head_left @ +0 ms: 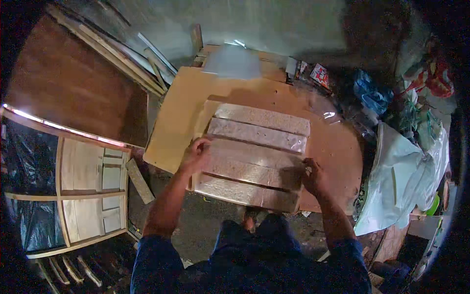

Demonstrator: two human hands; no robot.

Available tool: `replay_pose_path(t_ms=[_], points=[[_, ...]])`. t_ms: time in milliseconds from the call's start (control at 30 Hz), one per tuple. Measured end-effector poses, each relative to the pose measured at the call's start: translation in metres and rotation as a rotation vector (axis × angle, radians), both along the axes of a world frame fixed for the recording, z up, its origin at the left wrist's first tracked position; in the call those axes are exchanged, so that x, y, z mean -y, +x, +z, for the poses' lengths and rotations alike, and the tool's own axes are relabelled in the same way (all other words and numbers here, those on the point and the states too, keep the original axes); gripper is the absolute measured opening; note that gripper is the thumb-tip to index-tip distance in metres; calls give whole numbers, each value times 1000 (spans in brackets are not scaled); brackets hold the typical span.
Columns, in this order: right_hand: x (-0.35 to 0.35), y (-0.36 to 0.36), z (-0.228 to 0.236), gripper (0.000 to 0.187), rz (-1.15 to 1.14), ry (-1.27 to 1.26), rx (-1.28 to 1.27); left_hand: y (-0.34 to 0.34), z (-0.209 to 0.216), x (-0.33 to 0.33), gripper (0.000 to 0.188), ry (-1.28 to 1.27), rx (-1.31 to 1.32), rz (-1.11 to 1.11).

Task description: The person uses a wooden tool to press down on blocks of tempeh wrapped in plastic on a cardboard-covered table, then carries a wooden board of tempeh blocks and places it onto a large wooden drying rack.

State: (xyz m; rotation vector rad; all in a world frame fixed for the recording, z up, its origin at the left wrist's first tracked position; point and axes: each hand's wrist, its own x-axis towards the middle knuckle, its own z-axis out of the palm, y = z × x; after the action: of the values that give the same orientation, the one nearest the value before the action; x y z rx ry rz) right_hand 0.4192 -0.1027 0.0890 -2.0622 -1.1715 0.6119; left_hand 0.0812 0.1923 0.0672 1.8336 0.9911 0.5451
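Mottled strips (pixel 252 169), pale & long, lie side by side in a stack of rows on a thin tan board (pixel 209 109), atop a brown table (pixel 338 147) w/ a rounded R end, directly in front of the person. Dark gaps show btwn some rows; a shiny patch sits nr the R end of one upper strip. Hands are well apart, one at each end of the rows. L hand (pixel 198 151) is at the L ends, fingers bent, approx. mid-stack; R hand (pixel 313 175) is at the R ends, a bit lower, fingers curled. Can't tell if either is pinched on a strip or just resting.

Far side of table: a greyish sheet (pixel 232 62), plus a red-&-white packet (pixel 319 75) to its R. Further R: blue plastic bag (pixel 372 93), then white sheeting (pixel 391 181) hanging down by the table's R side. Upper L: big brown panel (pixel 81 83) w/ long timber pcs (pixel 110 54) along its edge. Lower L: wooden frame (pixel 59 196) w/ pale panels & black plastic; short plank (pixel 140 181) beside it.
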Motion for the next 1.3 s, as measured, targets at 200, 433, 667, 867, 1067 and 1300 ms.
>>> replay_pose_path(t_ms=[200,433,667,867,1067,1300], points=[[-19,-8,11,29,-93,-155,65,-5,-30,-8,26,36,-23,90],[-1,-5,-2,27,-100,-89,19,20,3,13,36,-27,-164,90],[-22,29,-42,37,-270,-61,51,27,-3,-4,52,29,-68,116],[-36,77,-100,41,-321,148,-974,76,-16,-30,57,9,-22,105],[-48,78,-60,44,-99,38,-1014,66,-20,-51,60,-227,-6,119],[-71,77,-49,38,-118,-86,-621,82,17,-47,50,-451,-68,137]])
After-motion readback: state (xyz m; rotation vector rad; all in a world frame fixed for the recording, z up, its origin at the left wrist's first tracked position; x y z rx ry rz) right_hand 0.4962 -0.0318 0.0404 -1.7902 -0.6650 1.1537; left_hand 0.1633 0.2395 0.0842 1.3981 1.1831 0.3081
